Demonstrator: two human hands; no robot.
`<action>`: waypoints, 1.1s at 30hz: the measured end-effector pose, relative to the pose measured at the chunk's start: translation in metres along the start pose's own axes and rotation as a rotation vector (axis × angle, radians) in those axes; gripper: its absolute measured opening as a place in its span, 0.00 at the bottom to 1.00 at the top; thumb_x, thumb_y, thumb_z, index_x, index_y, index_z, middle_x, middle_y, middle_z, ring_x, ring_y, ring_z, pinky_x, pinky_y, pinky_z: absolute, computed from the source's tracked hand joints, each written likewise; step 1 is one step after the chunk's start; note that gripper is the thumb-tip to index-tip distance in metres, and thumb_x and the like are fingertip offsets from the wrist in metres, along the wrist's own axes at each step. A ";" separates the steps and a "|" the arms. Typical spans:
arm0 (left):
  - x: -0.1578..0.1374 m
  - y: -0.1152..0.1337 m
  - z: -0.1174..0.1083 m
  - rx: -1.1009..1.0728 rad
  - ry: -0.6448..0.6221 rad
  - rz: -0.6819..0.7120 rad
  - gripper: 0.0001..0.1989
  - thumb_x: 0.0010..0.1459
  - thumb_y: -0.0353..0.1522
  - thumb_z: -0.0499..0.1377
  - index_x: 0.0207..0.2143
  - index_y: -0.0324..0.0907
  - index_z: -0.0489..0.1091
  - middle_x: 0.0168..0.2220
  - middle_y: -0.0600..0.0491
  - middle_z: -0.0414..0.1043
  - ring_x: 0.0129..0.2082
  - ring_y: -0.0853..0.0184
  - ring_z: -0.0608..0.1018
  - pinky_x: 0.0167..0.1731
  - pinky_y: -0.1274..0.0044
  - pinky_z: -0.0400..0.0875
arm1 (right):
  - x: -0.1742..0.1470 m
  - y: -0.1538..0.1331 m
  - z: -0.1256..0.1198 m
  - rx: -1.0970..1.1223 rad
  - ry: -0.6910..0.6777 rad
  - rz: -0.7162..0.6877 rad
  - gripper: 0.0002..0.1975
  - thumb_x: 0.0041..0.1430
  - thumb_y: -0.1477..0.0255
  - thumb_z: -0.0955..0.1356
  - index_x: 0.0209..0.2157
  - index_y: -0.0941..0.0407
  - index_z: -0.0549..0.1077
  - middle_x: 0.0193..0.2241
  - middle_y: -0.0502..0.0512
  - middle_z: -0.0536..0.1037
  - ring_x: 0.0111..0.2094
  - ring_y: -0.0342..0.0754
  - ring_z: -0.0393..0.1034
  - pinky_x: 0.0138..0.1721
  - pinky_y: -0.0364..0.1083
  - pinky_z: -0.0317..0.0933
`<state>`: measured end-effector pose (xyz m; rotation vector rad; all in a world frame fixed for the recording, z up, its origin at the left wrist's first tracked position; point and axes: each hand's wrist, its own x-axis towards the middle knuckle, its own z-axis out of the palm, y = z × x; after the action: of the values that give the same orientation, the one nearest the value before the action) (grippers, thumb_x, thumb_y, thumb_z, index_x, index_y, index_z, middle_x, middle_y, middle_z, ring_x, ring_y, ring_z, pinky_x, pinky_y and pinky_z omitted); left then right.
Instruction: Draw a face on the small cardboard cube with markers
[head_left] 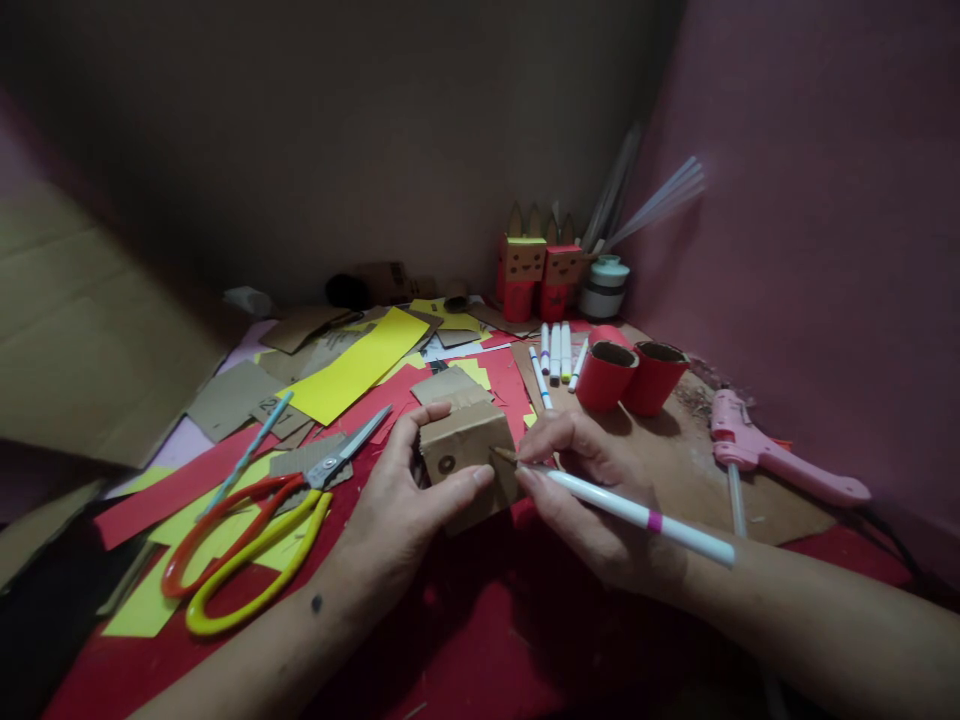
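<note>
My left hand (420, 480) grips a small cardboard box (469, 435) by its left side, the thumb lying across the front face. One dark round eye is drawn on that face, left of my thumb. In my right hand (585, 490) is a white marker (637, 510) with a purple band, held like a pen. Its brown tip meets the right part of the box's front, or hovers very close; I cannot tell which. Beside my left forearm lie scissors (322, 475) with red and yellow handles, blades apart.
Paper scraps and a yellow strip (360, 370) cover the left. Behind my right hand stand red tubes (606, 380), several markers (555, 355) and two red figures with box heads (525, 265). A pink glue gun (780, 460) lies right. A large cardboard sheet (97, 330) leans left.
</note>
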<state>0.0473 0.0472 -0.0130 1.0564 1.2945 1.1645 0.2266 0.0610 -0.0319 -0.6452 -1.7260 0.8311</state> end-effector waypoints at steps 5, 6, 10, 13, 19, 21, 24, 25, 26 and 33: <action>0.000 -0.001 0.000 -0.024 0.012 0.015 0.33 0.44 0.38 0.73 0.52 0.47 0.66 0.41 0.51 0.79 0.41 0.56 0.80 0.36 0.72 0.74 | 0.000 0.000 -0.001 -0.013 -0.004 -0.009 0.05 0.60 0.77 0.67 0.37 0.53 0.68 0.29 0.48 0.70 0.24 0.41 0.61 0.24 0.42 0.57; 0.000 -0.001 0.000 -0.028 0.004 0.012 0.33 0.44 0.38 0.73 0.52 0.47 0.66 0.41 0.51 0.79 0.42 0.56 0.80 0.36 0.72 0.74 | 0.000 0.000 -0.001 -0.020 -0.003 -0.012 0.05 0.60 0.77 0.67 0.37 0.53 0.68 0.29 0.48 0.69 0.25 0.41 0.61 0.25 0.43 0.58; 0.000 -0.001 -0.001 -0.011 -0.013 0.004 0.33 0.45 0.37 0.73 0.52 0.47 0.66 0.42 0.52 0.78 0.43 0.57 0.81 0.37 0.73 0.75 | 0.000 0.002 -0.001 -0.025 0.006 -0.025 0.05 0.61 0.76 0.67 0.38 0.53 0.68 0.28 0.47 0.68 0.25 0.41 0.61 0.25 0.43 0.58; 0.000 0.000 -0.001 0.024 -0.009 0.007 0.31 0.47 0.37 0.72 0.52 0.47 0.66 0.42 0.53 0.79 0.42 0.58 0.81 0.37 0.75 0.75 | 0.000 0.003 0.000 -0.012 -0.003 -0.014 0.05 0.61 0.76 0.67 0.37 0.53 0.67 0.28 0.47 0.68 0.24 0.40 0.60 0.24 0.42 0.57; 0.000 0.000 -0.001 0.024 -0.004 0.011 0.32 0.47 0.38 0.72 0.53 0.47 0.65 0.41 0.52 0.79 0.42 0.57 0.81 0.36 0.74 0.74 | 0.000 0.003 0.001 -0.010 -0.004 -0.001 0.06 0.61 0.77 0.67 0.38 0.53 0.67 0.27 0.46 0.69 0.22 0.39 0.60 0.23 0.42 0.56; 0.000 -0.002 -0.001 0.014 -0.005 0.009 0.32 0.47 0.38 0.72 0.53 0.47 0.65 0.41 0.52 0.78 0.42 0.57 0.80 0.36 0.73 0.74 | -0.001 0.004 0.001 -0.012 0.001 -0.009 0.06 0.62 0.77 0.68 0.38 0.53 0.67 0.28 0.46 0.69 0.23 0.39 0.61 0.24 0.41 0.57; 0.000 -0.003 -0.002 0.015 -0.012 -0.005 0.33 0.46 0.37 0.72 0.53 0.47 0.65 0.40 0.53 0.78 0.41 0.58 0.81 0.36 0.74 0.74 | -0.002 0.006 0.001 -0.010 0.018 -0.010 0.06 0.62 0.76 0.68 0.38 0.52 0.67 0.28 0.46 0.69 0.24 0.39 0.62 0.25 0.40 0.58; 0.000 -0.002 -0.002 0.019 -0.013 -0.007 0.33 0.46 0.37 0.72 0.53 0.47 0.65 0.40 0.53 0.78 0.40 0.58 0.81 0.35 0.74 0.74 | -0.003 0.007 0.001 -0.009 0.022 -0.011 0.06 0.62 0.76 0.68 0.38 0.52 0.67 0.29 0.46 0.69 0.25 0.39 0.61 0.25 0.40 0.58; 0.000 -0.002 -0.001 0.023 -0.012 -0.007 0.33 0.46 0.37 0.72 0.53 0.47 0.65 0.40 0.54 0.78 0.40 0.59 0.81 0.35 0.75 0.74 | -0.003 0.008 0.001 -0.007 0.026 -0.013 0.06 0.62 0.76 0.68 0.39 0.51 0.67 0.29 0.46 0.69 0.24 0.39 0.61 0.25 0.40 0.57; 0.001 -0.002 0.000 0.006 -0.011 0.000 0.30 0.46 0.36 0.72 0.51 0.47 0.66 0.39 0.55 0.78 0.40 0.59 0.81 0.35 0.75 0.75 | -0.005 0.012 0.002 -0.031 0.063 -0.006 0.06 0.64 0.74 0.68 0.39 0.50 0.67 0.31 0.47 0.68 0.25 0.39 0.60 0.25 0.41 0.57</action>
<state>0.0476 0.0476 -0.0146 1.0657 1.2906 1.1542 0.2263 0.0645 -0.0449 -0.6804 -1.6861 0.7732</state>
